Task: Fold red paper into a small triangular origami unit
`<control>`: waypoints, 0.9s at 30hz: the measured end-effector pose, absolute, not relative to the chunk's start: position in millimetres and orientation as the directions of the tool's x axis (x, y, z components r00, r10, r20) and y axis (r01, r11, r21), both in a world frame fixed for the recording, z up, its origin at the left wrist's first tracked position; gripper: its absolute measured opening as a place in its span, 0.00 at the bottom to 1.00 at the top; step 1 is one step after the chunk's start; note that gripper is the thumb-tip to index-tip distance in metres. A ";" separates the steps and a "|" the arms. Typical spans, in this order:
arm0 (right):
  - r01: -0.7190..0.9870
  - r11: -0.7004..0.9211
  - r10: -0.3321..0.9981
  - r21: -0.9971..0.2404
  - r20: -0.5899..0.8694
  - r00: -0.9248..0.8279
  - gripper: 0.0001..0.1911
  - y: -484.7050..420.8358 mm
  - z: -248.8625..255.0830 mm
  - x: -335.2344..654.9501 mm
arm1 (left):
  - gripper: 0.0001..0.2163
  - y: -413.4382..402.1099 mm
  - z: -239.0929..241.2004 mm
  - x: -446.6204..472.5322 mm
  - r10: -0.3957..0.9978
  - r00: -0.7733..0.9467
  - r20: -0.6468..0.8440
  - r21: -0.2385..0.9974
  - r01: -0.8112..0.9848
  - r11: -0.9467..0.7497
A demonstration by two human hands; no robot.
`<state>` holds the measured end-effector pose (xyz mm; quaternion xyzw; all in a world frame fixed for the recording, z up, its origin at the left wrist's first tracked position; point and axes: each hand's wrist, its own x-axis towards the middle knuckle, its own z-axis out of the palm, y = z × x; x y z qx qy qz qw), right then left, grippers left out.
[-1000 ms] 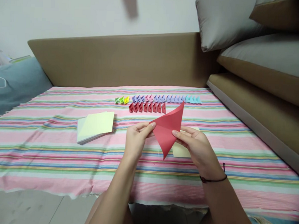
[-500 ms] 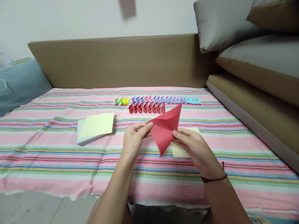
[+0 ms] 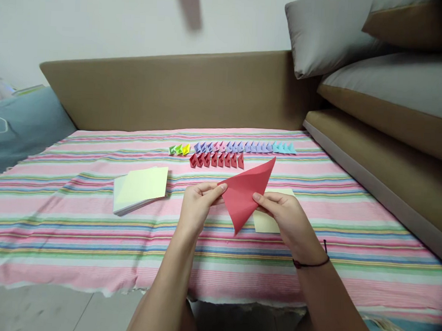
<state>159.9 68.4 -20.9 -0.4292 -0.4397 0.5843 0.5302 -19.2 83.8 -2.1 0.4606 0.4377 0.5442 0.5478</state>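
Observation:
A creased sheet of red paper (image 3: 244,191) is held up above the striped cloth, between my two hands. My left hand (image 3: 200,201) pinches its left corner between thumb and fingers. On the right side, my right hand (image 3: 281,210) grips the sheet's edge, thumb on the near face and fingers behind. Under my right hand lies a pale yellow sheet (image 3: 266,224), partly hidden by the hand and the red paper. Beyond the hands stands a row of small folded red paper pieces (image 3: 217,160).
Behind the red row is another row of folded pieces (image 3: 240,147) in green, yellow, pink, purple and blue. A stack of paper (image 3: 141,188) sits at left on the striped cloth (image 3: 91,228). Cushions (image 3: 388,85) are piled at right; a brown backrest (image 3: 173,91) runs along the back.
The red paper has turned a little and its top corner now points farther right. Both hands still hold it, with my right hand slightly shifted. The view has tilted slightly.

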 end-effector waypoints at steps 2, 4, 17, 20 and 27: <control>-0.240 -0.038 0.999 -0.970 -0.033 -0.026 0.12 69.1 -22.0 159.0 | 0.11 83.7 -1.8 -19.9 0.999 0.024 0.024 0.982 -0.189 -0.019; -0.257 -0.033 0.999 -0.966 -0.022 -0.046 0.11 69.8 -22.1 157.9 | 0.10 83.8 -1.5 -20.9 0.999 0.030 0.029 0.985 -0.174 -0.024; -0.273 0.020 0.997 -0.962 0.000 0.074 0.12 71.2 -23.0 163.9 | 0.12 84.4 -3.2 -20.5 0.997 0.072 0.011 0.993 -0.120 -0.002; -0.292 0.027 0.997 -0.956 0.004 0.079 0.11 71.8 -21.7 166.6 | 0.12 83.5 -2.2 -21.1 0.996 0.091 0.013 0.996 -0.091 -0.005; -0.316 0.010 0.997 -0.949 -0.016 0.080 0.11 73.5 -20.2 174.2 | 0.11 82.6 -0.3 -24.1 0.990 0.139 -0.001 0.997 -0.075 0.011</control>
